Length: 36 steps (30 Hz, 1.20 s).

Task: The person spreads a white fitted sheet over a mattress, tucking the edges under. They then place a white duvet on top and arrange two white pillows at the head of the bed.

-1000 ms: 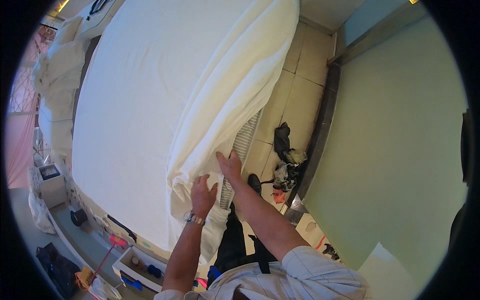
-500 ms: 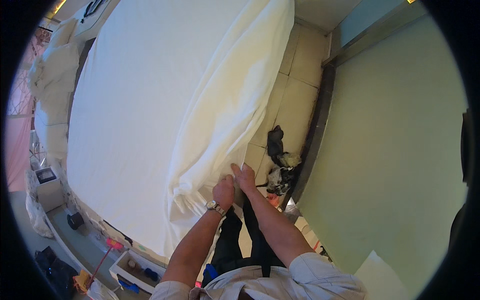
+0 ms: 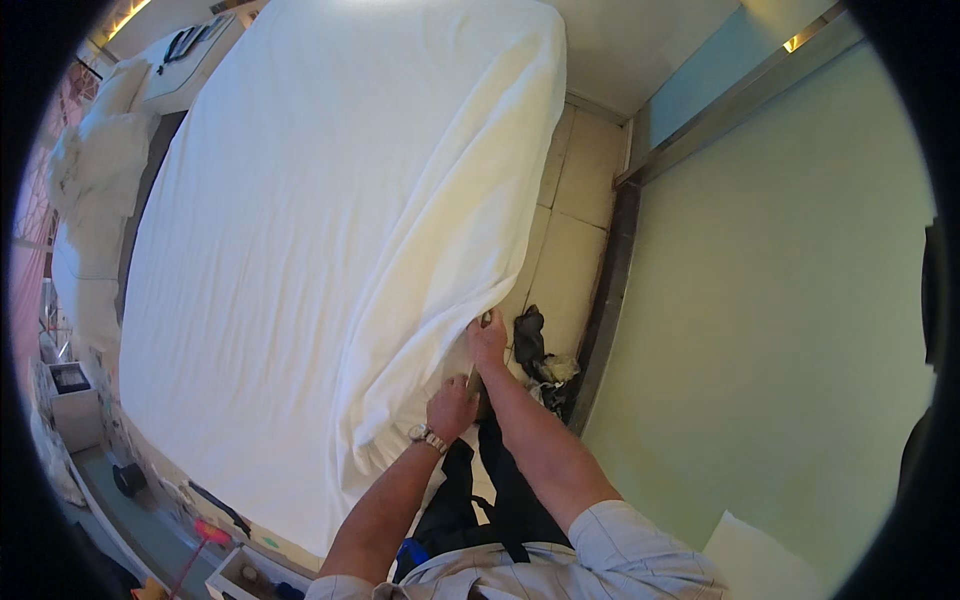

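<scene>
A large white sheet covers the bed, with loose folds bunched along its right side. At the sheet's near right edge my right hand is closed on the cloth. My left hand, with a metal-band watch on the wrist, is closed on the sheet a little nearer to me. The left fingertips are partly hidden by the hand itself. Fine creases run across the sheet's left half.
A tiled floor strip runs between the bed and a pale green wall panel. Dark bags lie on it beside my right forearm. Left of the bed are a white box, a black cup-like object and an open drawer.
My right hand has moved farther along the sheet's edge, away from my left hand. The sheet's right edge has shifted, and more creases show across its surface. The view has shifted too.
</scene>
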Tool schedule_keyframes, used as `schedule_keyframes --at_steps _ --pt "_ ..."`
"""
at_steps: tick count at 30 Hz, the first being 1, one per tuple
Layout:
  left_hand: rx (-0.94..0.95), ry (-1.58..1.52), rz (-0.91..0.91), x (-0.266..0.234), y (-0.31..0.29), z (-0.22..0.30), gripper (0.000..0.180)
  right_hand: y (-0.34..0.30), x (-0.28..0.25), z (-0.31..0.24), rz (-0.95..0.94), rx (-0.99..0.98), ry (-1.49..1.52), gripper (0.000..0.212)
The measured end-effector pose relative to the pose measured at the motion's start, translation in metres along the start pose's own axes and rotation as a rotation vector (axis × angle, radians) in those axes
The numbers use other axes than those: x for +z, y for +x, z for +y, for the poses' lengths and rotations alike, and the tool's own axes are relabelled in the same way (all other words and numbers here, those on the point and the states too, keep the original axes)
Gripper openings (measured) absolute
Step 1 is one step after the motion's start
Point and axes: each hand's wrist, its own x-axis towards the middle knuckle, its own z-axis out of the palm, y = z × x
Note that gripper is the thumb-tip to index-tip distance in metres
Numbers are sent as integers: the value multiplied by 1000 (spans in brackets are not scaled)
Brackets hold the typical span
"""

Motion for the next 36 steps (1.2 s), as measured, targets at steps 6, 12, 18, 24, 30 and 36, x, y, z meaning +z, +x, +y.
schedule_keyframes --at_steps 6,12,18,24,30,36 --pt "102 -84 171 -44 109 38 69 98 2 -46 -48 97 261 83" --pt "34 -245 440 -69 188 69 72 191 -14 -77 72 145 470 64" --pt "-348 -398 269 -100 211 101 95 198 -10 -147 -293 158 638 45" --pt "-329 -768 699 -128 271 77 15 199 -8 -195 -672 -176 450 26" --pt "-339 -554 791 -137 298 63 24 268 -14 -87 10 -27 -73 30" --pt "27 -392 544 -110 320 123 50 351 15 -104 -72 61 -235 47"
